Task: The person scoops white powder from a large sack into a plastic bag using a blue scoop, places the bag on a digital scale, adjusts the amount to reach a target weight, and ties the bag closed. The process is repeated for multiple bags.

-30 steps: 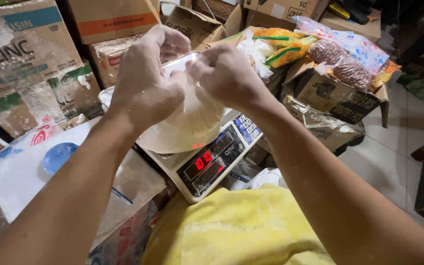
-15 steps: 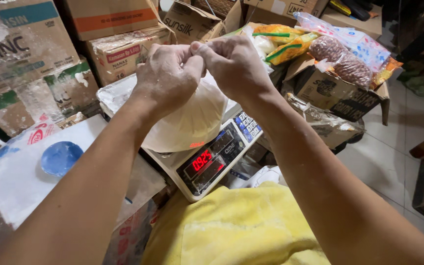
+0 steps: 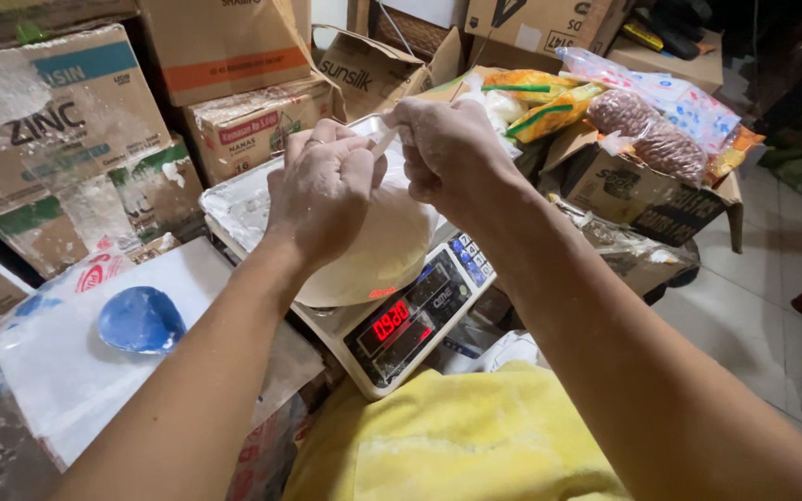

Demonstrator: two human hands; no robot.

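A clear plastic bag of white powder (image 3: 378,250) rests on the metal pan of a digital scale (image 3: 410,325) with a red lit display. My left hand (image 3: 322,190) and my right hand (image 3: 447,148) are both closed on the bag's twisted neck just above the powder, close together. The thin twisted plastic (image 3: 384,141) shows between the two hands. Both hands are dusted with powder.
A blue scoop (image 3: 141,320) lies on a white powder-covered sheet (image 3: 58,371) at the left. Stacked cardboard boxes (image 3: 67,121) stand behind. A box (image 3: 642,195) with bagged snacks and nuts sits at the right. A yellow cloth (image 3: 447,445) covers my lap; tiled floor (image 3: 772,306) lies to the right.
My hands came together and dropped lower over the bag, gathering its open top into a tight twisted neck. The bag now sits settled on the scale pan.
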